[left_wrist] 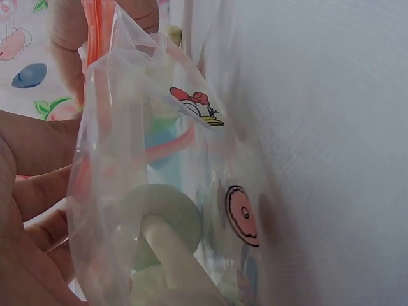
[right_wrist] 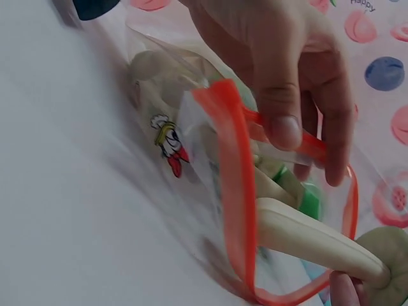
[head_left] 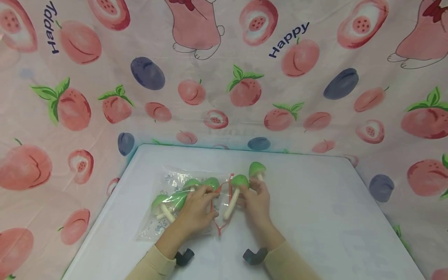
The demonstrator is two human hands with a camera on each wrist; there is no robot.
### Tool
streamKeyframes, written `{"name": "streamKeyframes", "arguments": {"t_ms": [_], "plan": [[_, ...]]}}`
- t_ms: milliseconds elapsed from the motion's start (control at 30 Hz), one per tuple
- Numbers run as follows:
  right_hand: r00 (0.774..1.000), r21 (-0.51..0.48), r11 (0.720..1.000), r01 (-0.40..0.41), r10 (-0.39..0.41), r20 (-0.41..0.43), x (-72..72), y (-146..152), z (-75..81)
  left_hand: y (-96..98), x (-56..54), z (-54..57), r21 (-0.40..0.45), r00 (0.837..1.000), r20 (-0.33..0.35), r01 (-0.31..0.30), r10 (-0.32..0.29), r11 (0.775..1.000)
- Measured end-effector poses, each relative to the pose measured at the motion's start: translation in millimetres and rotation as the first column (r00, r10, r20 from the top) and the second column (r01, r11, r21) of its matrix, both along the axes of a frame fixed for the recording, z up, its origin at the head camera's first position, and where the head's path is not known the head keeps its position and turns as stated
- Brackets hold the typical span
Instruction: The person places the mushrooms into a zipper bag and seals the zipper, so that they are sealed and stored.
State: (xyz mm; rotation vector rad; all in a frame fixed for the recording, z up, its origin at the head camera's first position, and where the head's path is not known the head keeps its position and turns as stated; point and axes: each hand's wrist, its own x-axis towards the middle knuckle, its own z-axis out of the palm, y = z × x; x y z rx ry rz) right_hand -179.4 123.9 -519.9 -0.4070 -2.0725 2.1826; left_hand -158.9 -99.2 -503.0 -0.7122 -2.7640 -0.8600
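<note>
A clear zip bag (head_left: 150, 229) with a red zip edge lies on the table, its mouth spread apart toward the right. Several toy mushrooms with green caps, such as one mushroom (head_left: 161, 200), are inside it. My left hand (head_left: 196, 210) holds the upper red edge (right_wrist: 312, 148) of the mouth. Between the fingers of my right hand (head_left: 257, 202) is another toy mushroom (head_left: 233, 200), pinched by its pale stem close under the cap. Its stem end points into the bag's mouth in the right wrist view. A further mushroom (head_left: 257, 168) shows just beyond the right hand, its stem partly hidden.
The white table (head_left: 325, 217) extends to the right of the hands. Behind it hangs a pink fruit-patterned cloth (head_left: 217, 77), which also covers the sides. Dark curved pieces (head_left: 255, 256) sit by both wrists.
</note>
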Motion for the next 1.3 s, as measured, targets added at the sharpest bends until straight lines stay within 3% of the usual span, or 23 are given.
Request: {"name": "streamKeyframes", "arguments": {"t_ms": [333, 633, 933, 1100, 1300], "plan": [[1.0, 0.028, 1.0, -0.015, 0.015, -0.002, 13.9, -19, -11.6, 1.0, -0.6, -0.6, 0.001, 1.0, -0.014, -0.003, 0.003, 1.0], [0.998, -0.099, 0.994, -0.055, 0.054, -0.011, 18.3, -26, -21.9, 0.4, 0.0, -0.4, -0.007, 1.0, 0.001, -0.001, 0.001, 1.0], [0.992, -0.177, 0.977, -0.12, 0.123, 0.006, 20.6, -28, -22.6, -0.2, -0.3, -1.8, -0.018, 0.999, -0.035, 0.006, -0.007, 1.0], [0.988, -0.205, 0.968, -0.147, 0.152, 0.012, 20.8, -27, -21.1, 0.3, 0.2, -0.9, -0.028, 1.0, -0.023, -0.004, 0.004, 1.0], [0.986, -0.215, 0.964, -0.159, 0.166, 0.018, 21.2, -27, -20.3, 0.8, 0.0, -1.9, -0.034, 0.998, -0.067, -0.001, -0.001, 0.999]]}}
